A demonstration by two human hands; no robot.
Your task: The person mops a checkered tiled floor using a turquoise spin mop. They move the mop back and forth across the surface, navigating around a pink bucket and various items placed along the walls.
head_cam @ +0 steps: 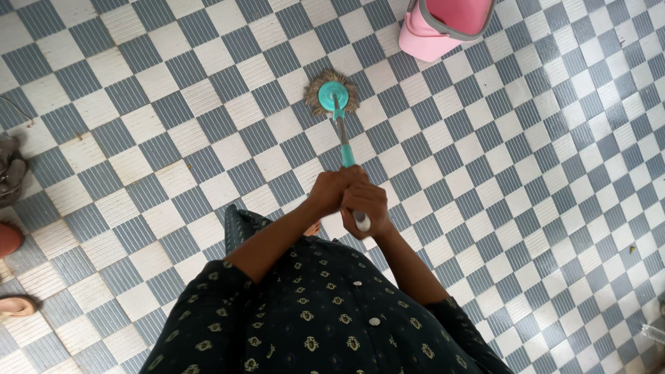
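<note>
Checkered tile floor [173, 104] looks damp, slip risk underfoot; pink bucket [443, 24] near the round mop head [332, 93] could get knocked; left hand [331, 190] and right hand [364, 204] both clenched around the mop handle [344, 142].

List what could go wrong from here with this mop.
The mop head sits close to the pink bucket; a push forward might knock it. Both hands, left and right, grip the handle bunched together near its top, so control may be weak. Footwear lies at the left edge, a possible trip point.
</note>
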